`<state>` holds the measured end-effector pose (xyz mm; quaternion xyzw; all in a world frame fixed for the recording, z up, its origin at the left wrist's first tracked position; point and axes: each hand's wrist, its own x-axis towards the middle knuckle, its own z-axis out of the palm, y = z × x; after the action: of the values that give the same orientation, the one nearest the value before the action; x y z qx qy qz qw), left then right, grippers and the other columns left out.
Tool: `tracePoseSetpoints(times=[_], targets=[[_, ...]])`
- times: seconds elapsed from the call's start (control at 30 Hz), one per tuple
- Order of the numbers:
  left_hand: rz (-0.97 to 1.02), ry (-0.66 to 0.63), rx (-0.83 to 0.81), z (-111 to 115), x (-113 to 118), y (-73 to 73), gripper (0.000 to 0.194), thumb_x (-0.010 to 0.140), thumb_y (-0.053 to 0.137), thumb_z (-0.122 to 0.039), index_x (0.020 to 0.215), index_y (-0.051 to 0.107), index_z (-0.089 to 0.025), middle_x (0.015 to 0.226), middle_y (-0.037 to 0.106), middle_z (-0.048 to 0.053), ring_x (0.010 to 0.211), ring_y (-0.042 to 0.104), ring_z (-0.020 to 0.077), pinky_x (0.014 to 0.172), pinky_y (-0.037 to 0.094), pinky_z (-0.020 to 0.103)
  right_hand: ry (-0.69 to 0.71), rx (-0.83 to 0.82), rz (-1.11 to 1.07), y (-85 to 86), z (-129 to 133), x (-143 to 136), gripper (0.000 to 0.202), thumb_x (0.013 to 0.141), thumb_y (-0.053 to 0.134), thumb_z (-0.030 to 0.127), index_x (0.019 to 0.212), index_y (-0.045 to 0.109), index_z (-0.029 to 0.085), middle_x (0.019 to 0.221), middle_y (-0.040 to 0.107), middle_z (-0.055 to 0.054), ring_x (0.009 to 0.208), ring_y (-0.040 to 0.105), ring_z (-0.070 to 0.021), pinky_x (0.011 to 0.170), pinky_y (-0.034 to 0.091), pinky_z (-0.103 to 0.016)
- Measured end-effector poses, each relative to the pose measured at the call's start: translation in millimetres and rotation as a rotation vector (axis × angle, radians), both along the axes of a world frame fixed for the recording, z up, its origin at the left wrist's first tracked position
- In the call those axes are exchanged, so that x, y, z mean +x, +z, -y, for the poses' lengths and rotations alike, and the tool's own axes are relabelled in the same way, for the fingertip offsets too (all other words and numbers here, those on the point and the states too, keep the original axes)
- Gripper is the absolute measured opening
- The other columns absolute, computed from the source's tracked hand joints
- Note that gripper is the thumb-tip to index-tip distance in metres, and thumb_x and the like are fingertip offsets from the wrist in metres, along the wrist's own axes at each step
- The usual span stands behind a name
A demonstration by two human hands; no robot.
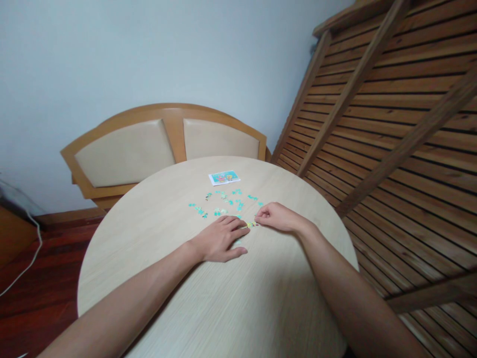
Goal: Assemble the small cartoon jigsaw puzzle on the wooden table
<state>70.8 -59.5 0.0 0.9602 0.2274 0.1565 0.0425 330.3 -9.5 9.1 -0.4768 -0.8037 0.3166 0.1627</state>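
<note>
My left hand (222,239) lies palm down with fingers spread on the round table (179,308). Its fingertips touch a small group of yellow jigsaw puzzle pieces (250,225), and the hand partly covers some pieces. At the right end of that group, my right hand (276,217) is closed in a pinch, thumb and fingertips together. Whatever may be between those fingertips is too small to make out. Loose turquoise puzzle pieces (239,204) lie scattered beyond both hands.
A picture card (224,177) with cartoon figures on turquoise lies behind the pieces. Past the table's far edge stands a padded wooden headboard (171,112) against the wall. Slatted wooden panels (376,149) lean at the right. A white cable (37,243) hangs at the left.
</note>
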Motion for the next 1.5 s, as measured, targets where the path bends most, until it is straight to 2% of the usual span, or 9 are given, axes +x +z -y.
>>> tracePoseSetpoints(times=[0.23, 0.47, 0.63, 0.77, 0.9, 1.03, 1.23, 1.5], targets=[[0.0, -0.004, -0.004, -2, -1, -2.4, 0.054, 0.095, 0.053, -0.052, 0.137, 0.053, -0.018, 0.135, 0.058, 0.015, 0.126, 0.052, 0.0316, 0.109, 0.038, 0.046, 0.022, 0.04, 0.022, -0.1, 0, 2, 0.03, 0.073, 0.069, 0.031, 0.097, 0.077, 0.014, 0.085, 0.073, -0.005, 0.072, 0.061, -0.0162, 0.066, 0.044, -0.025], [-0.014, -0.001, 0.004, -3, -2, -5.0, 0.056, 0.095, 0.051, -0.054, 0.139, 0.052, -0.018, 0.139, 0.058, 0.014, 0.128, 0.051, 0.0312, 0.11, 0.037, 0.046, 0.067, 0.044, 0.014, -1.7, 0, 0, 0.028, 0.071, 0.07, 0.027, 0.095, 0.076, 0.015, 0.087, 0.072, -0.005, 0.074, 0.059, -0.0161, 0.067, 0.043, -0.025], [-0.016, 0.003, 0.0, -3, -3, -6.1, 0.057, 0.096, 0.05, -0.054, 0.141, 0.051, -0.018, 0.142, 0.056, 0.013, 0.131, 0.049, 0.0315, 0.111, 0.037, 0.047, 0.037, -0.044, -0.017, 4.9, 4, 0, 0.03, 0.072, 0.073, 0.04, 0.085, 0.073, 0.013, 0.075, 0.068, -0.004, 0.067, 0.056, -0.0152, 0.059, 0.04, -0.024], [-0.031, 0.007, -0.007, -4, -3, -6.5, 0.058, 0.097, 0.049, -0.054, 0.142, 0.05, -0.017, 0.145, 0.054, 0.013, 0.132, 0.048, 0.0324, 0.112, 0.037, 0.048, 0.027, -0.092, 0.047, 9.6, 7, 0, 0.037, 0.073, 0.071, 0.049, 0.075, 0.073, 0.013, 0.063, 0.062, -0.001, 0.059, 0.049, -0.0128, 0.053, 0.032, -0.024], [-0.016, -0.001, -0.024, -5, -3, -7.2, 0.059, 0.096, 0.05, -0.054, 0.143, 0.049, -0.017, 0.145, 0.054, 0.014, 0.133, 0.048, 0.0322, 0.113, 0.036, 0.049, 0.052, -0.104, 0.07, 10.8, 9, 0, 0.041, 0.074, 0.069, 0.054, 0.073, 0.074, 0.013, 0.061, 0.06, 0.001, 0.058, 0.047, -0.0123, 0.054, 0.032, -0.025], [0.003, 0.001, -0.041, -6, -4, -8.2, 0.058, 0.097, 0.05, -0.052, 0.144, 0.048, -0.018, 0.145, 0.054, 0.013, 0.134, 0.048, 0.0315, 0.113, 0.036, 0.049, 0.09, -0.109, 0.051, 11.3, 9, -1, 0.037, 0.076, 0.067, 0.05, 0.075, 0.074, 0.014, 0.065, 0.062, 0.0, 0.061, 0.049, -0.0126, 0.056, 0.035, -0.025], [-0.003, 0.02, -0.053, -6, -4, -8.0, 0.056, 0.096, 0.052, -0.049, 0.143, 0.05, -0.017, 0.149, 0.05, 0.014, 0.137, 0.045, 0.0314, 0.115, 0.035, 0.049, 0.093, -0.149, 0.055, 10.7, 9, -4, 0.035, 0.068, 0.076, 0.043, 0.09, 0.074, 0.015, 0.073, 0.065, 0.0, 0.064, 0.055, -0.0131, 0.056, 0.039, -0.024], [0.018, 0.033, -0.076, -8, -6, -10.3, 0.056, 0.097, 0.05, -0.05, 0.143, 0.05, -0.018, 0.147, 0.052, 0.014, 0.136, 0.047, 0.0312, 0.116, 0.034, 0.05, 0.128, -0.149, 0.037, 9.8, 13, -13, 0.03, 0.072, 0.072, 0.033, 0.096, 0.074, 0.014, 0.068, 0.059, 0.003, 0.059, 0.05, -0.0108, 0.053, 0.036, -0.022]])
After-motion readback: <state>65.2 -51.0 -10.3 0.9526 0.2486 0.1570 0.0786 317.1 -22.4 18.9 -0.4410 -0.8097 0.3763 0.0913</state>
